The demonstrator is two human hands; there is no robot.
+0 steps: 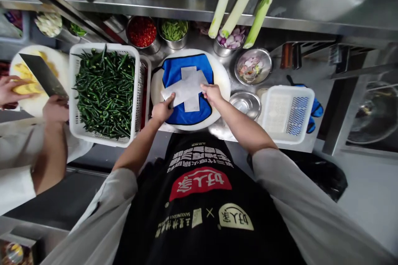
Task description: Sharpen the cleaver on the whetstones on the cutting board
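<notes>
My left hand (163, 110) and my right hand (213, 93) pinch the two ends of a pale, flat paper-like strip (185, 89). It slants up to the right across another white strip (191, 102), which lies upright in the view. Beneath both is a folded blue cloth item (177, 114) with black edging; its exact kind is unclear. The blue item rests on a round white cutting board (223, 75). Both hands are closed, thumbs on the upper strip.
Left of the board stands a white basket (72, 91) of green chillies (105, 91). Beyond it, a co-worker's hand holds a cleaver (42, 72). Metal bowls (253, 66) and a white plastic basket (278, 112) sit to the right. Leeks (241, 4) overhang the shelf edge.
</notes>
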